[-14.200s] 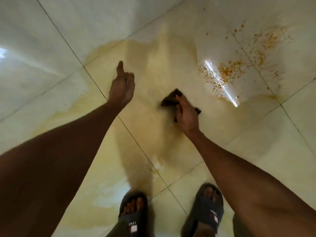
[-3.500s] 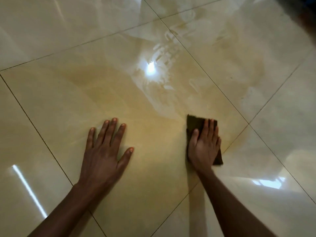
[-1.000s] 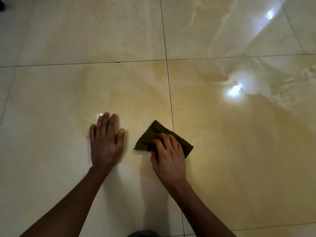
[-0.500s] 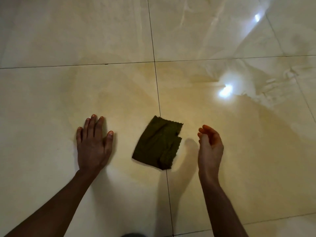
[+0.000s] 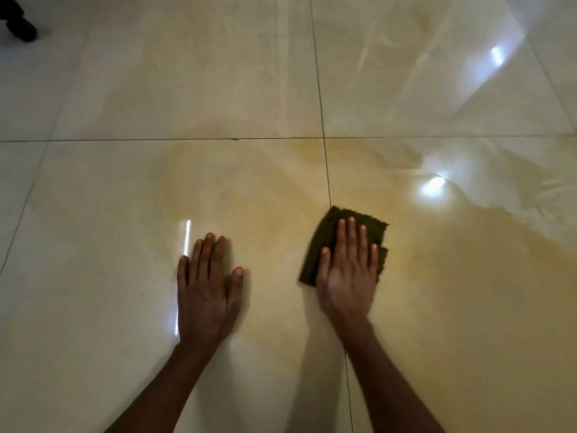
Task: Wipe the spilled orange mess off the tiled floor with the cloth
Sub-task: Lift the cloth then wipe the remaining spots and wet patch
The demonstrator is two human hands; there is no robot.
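Observation:
A dark olive cloth point(image 5: 327, 226) lies flat on the glossy cream tiled floor point(image 5: 218, 89), just right of a grout line. My right hand point(image 5: 348, 270) presses palm-down on the cloth, fingers straight, covering most of it. My left hand point(image 5: 207, 285) rests flat on the bare tile to the left, fingers spread, holding nothing. A thin yellowish wet film point(image 5: 265, 189) spreads across the tiles around both hands and off to the right. No orange bits show in this view.
Grout lines cross just above the cloth point(image 5: 324, 138). A dark object point(image 5: 17, 20) sits at the far top left corner. Bright light reflections glint on the wet tile at the right point(image 5: 432, 185).
Half a second ago the cloth lay free with my right hand lifted beside it. Now my right hand lies flat on the cloth. My left hand stays planted on the tile.

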